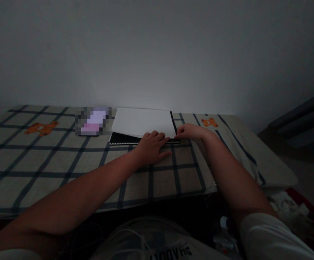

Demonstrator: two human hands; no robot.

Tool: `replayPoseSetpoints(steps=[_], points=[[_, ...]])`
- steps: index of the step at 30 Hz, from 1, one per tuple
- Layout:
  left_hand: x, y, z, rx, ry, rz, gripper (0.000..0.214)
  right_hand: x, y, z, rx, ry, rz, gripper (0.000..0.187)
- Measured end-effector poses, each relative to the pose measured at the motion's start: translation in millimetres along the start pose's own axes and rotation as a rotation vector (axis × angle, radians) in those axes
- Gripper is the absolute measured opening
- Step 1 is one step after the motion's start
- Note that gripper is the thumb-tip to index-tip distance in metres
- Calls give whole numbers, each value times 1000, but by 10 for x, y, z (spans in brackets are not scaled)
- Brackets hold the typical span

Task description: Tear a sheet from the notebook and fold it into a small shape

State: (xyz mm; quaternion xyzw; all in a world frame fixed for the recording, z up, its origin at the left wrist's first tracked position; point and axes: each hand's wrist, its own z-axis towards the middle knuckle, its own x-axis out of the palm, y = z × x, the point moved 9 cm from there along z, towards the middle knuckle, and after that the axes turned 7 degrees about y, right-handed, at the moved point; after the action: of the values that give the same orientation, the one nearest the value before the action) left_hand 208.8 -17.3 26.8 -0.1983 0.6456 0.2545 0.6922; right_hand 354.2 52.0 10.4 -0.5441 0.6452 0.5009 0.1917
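Observation:
A white sheet of paper point(144, 121) lies over a black pad point(121, 138) with a perforated-looking strip along its near edge. The sheet sits askew, so black shows at the near left and along the right side. My left hand point(153, 148) rests palm down on the near edge of the sheet and pad, fingers stretched and thumb apart. At the near right corner my right hand point(188, 131) has its fingers pinched together on the sheet's edge; its fingertips are partly hidden.
A checked cloth point(91, 159) with orange bear patches covers the table. A phone point(93, 122), blurred out, lies left of the pad. Behind stands a pale wall point(146, 54). Below the table's right end is a red container point(303, 202) holding crumpled white material.

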Motion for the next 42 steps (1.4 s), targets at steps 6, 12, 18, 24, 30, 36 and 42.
replayPoseSetpoints(steps=[6,12,18,24,30,36,42], points=[[0,-9,-6,17,-27,-16,68,-75,16,3,-62,-65,-16,14],[18,-26,-2,37,-25,-27,67,-160,154,-12,-213,-207,116,22],[19,-95,-2,122,-12,-33,59,9,189,40,-222,-98,94,21],[48,-93,-2,102,-14,-21,61,15,208,20,-199,-91,57,18],[50,-96,7,98,-8,-2,63,5,249,24,-208,-121,-11,16],[-86,-86,-25,11,-11,-3,47,31,206,68,-207,-100,10,15],[-93,-88,-31,-37,13,20,42,50,166,110,-212,-97,16,14]])
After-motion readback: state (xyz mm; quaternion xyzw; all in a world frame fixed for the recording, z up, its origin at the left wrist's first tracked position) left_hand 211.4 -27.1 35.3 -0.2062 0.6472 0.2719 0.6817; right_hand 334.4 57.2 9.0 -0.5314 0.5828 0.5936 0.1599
